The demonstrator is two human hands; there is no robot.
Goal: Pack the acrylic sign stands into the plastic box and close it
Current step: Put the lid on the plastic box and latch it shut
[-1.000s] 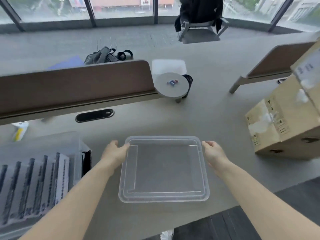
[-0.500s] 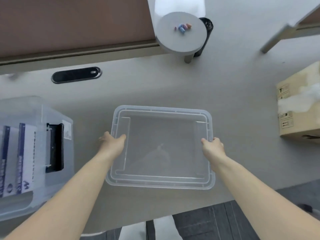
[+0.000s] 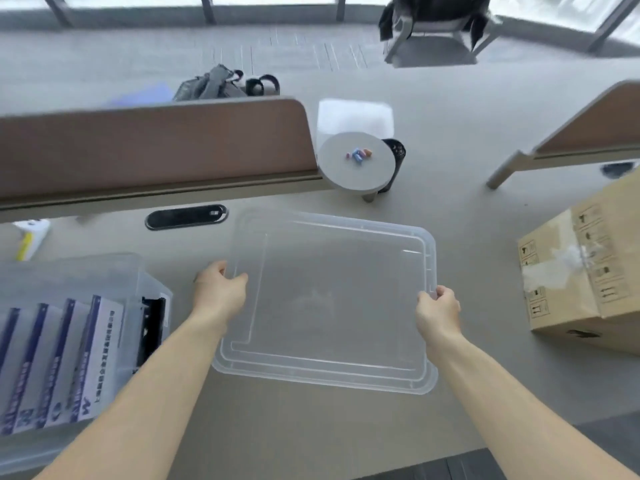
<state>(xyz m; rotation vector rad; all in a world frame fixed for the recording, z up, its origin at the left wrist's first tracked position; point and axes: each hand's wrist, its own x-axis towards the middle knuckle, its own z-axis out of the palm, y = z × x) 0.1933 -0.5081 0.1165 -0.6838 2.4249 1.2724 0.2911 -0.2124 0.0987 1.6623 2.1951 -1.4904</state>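
A clear plastic lid is held flat in front of me over the grey table. My left hand grips its left edge and my right hand grips its right edge. The clear plastic box stands at the left on the table. Several acrylic sign stands with white and blue inserts stand upright inside it in a row. A black latch sits on the box's right end.
A brown desk divider runs along the back left, with a black cable grommet below it. A round grey stand carries small coloured pieces. A cardboard box sits at the right. The table's front edge is near me.
The lid has risen off the table in both hands and tilted a little. The view dipped down, then lifted back toward the far room.
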